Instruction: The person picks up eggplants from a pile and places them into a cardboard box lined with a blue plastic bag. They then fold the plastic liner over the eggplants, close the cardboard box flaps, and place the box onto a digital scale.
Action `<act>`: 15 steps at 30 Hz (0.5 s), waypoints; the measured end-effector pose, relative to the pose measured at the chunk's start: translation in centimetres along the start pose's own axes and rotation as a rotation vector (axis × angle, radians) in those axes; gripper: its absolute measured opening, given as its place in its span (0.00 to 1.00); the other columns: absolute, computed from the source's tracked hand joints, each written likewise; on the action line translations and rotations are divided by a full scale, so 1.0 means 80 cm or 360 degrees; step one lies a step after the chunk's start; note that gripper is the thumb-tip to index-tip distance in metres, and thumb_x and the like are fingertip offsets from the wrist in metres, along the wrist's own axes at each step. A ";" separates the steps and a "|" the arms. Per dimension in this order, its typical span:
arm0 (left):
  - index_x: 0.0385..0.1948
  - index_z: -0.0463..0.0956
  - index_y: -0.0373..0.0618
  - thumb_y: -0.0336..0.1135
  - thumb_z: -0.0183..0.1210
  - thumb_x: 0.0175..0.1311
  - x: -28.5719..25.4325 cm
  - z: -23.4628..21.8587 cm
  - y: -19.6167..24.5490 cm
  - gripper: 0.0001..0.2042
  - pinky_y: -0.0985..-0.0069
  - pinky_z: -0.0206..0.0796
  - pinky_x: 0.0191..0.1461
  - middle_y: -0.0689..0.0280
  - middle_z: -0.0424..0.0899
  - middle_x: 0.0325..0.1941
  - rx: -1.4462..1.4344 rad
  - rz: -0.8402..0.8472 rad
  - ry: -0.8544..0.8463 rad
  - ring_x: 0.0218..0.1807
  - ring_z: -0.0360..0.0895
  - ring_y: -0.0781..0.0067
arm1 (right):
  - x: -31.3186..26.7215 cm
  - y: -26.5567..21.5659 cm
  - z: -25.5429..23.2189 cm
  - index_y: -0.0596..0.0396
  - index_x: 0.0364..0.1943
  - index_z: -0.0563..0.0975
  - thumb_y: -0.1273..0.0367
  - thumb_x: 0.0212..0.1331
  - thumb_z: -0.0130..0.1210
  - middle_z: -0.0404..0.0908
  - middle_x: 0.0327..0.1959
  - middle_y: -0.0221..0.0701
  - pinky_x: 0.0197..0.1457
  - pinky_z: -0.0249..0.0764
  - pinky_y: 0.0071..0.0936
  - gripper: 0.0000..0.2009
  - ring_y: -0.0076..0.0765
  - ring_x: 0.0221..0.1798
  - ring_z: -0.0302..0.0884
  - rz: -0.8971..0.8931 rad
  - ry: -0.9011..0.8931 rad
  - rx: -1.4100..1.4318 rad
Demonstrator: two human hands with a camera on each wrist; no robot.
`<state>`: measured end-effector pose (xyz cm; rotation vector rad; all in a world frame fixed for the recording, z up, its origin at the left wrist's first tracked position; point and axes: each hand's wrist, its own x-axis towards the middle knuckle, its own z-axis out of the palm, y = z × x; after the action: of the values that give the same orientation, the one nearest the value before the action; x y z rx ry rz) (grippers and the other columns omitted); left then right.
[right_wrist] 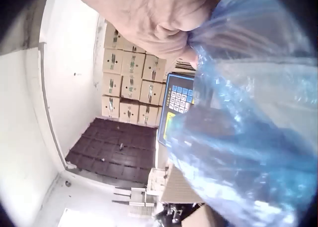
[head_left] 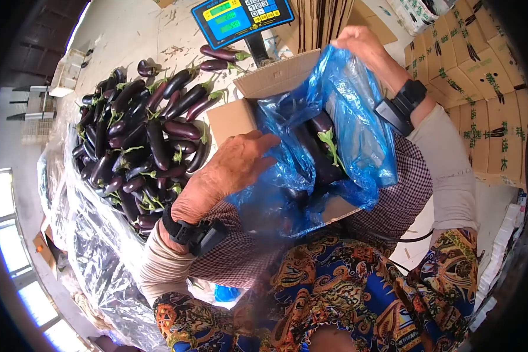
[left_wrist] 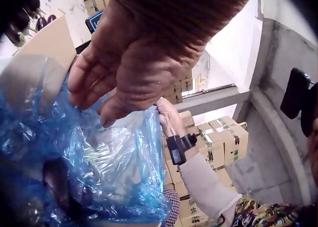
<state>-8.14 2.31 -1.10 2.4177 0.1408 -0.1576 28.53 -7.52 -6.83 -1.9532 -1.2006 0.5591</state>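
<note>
A cardboard box [head_left: 232,120] lined with a blue plastic bag [head_left: 366,126] sits in front of the person, with dark purple eggplants [head_left: 309,146] inside the bag. At the box's far right, the right hand [head_left: 362,44] pinches the bag's edge and holds it raised, stretching the film upward. The left hand [head_left: 232,164] is over the box's left side, its fingers reaching to the bag. In the left wrist view, the left hand's thumb [left_wrist: 113,109] stands apart from loosely bent fingers [left_wrist: 89,80], and nothing shows gripped between them.
A large heap of eggplants [head_left: 141,138] lies to the left on clear plastic sheeting [head_left: 108,252]. Beyond the box stands a scale with a lit display [head_left: 226,23]. Flat cardboard [head_left: 320,23] stands beside it. Stacked printed cartons [head_left: 475,76] fill the right side.
</note>
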 end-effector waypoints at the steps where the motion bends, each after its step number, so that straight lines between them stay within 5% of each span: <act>1: 0.50 0.73 0.42 0.31 0.60 0.60 0.001 0.000 0.002 0.16 0.61 0.73 0.45 0.53 0.81 0.40 0.0026 -0.0036 -0.0034 0.41 0.80 0.52 | 0.006 0.006 -0.002 0.59 0.23 0.79 0.61 0.55 0.63 0.76 0.18 0.27 0.27 0.65 0.24 0.15 0.20 0.24 0.71 -0.0110 0.0047 0.0289; 4: 0.51 0.74 0.41 0.29 0.61 0.60 -0.002 -0.003 0.002 0.17 0.64 0.74 0.45 0.54 0.81 0.41 0.0059 -0.0036 -0.0038 0.41 0.82 0.58 | 0.004 -0.053 0.021 0.56 0.25 0.79 0.63 0.53 0.63 0.77 0.19 0.29 0.28 0.68 0.28 0.11 0.23 0.24 0.74 -0.0372 0.0090 0.0642; 6: 0.51 0.74 0.41 0.29 0.61 0.60 -0.003 -0.003 0.000 0.17 0.64 0.74 0.45 0.54 0.81 0.41 0.0044 -0.0011 0.0002 0.41 0.82 0.57 | -0.018 -0.113 0.036 0.55 0.24 0.77 0.67 0.52 0.63 0.79 0.22 0.27 0.29 0.70 0.26 0.08 0.21 0.25 0.74 -0.0343 -0.0223 -0.0309; 8: 0.50 0.74 0.40 0.29 0.61 0.59 -0.002 -0.007 -0.004 0.17 0.64 0.73 0.45 0.53 0.81 0.39 0.0030 -0.0003 -0.0017 0.41 0.81 0.56 | -0.056 -0.125 0.061 0.53 0.26 0.76 0.67 0.51 0.62 0.77 0.23 0.30 0.30 0.70 0.27 0.07 0.24 0.25 0.75 -0.0424 -0.0752 -0.0053; 11: 0.50 0.74 0.40 0.29 0.61 0.59 -0.004 -0.008 -0.008 0.16 0.63 0.72 0.44 0.52 0.81 0.38 0.0092 -0.0016 -0.0007 0.40 0.81 0.55 | -0.116 -0.143 0.074 0.53 0.25 0.76 0.68 0.53 0.60 0.75 0.23 0.28 0.31 0.69 0.24 0.06 0.22 0.27 0.73 -0.0448 -0.0737 -0.0290; 13: 0.50 0.74 0.39 0.29 0.61 0.59 -0.006 -0.006 -0.013 0.16 0.63 0.72 0.44 0.53 0.81 0.37 0.0066 0.0025 0.0030 0.40 0.81 0.54 | -0.129 -0.133 0.070 0.54 0.26 0.77 0.70 0.52 0.58 0.78 0.22 0.32 0.32 0.72 0.30 0.04 0.31 0.27 0.77 -0.0531 -0.0346 -0.0090; 15: 0.50 0.74 0.39 0.29 0.61 0.59 -0.005 -0.002 -0.018 0.16 0.62 0.72 0.44 0.53 0.81 0.37 0.0049 0.0072 0.0057 0.40 0.81 0.54 | -0.103 -0.130 0.032 0.55 0.31 0.77 0.72 0.54 0.56 0.78 0.26 0.27 0.35 0.73 0.26 0.03 0.24 0.31 0.75 -0.0340 -0.0210 0.0236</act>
<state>-8.75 3.48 -1.87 2.4529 0.1002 -0.0963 17.24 -11.07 -0.38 -1.6609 -1.3891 0.6528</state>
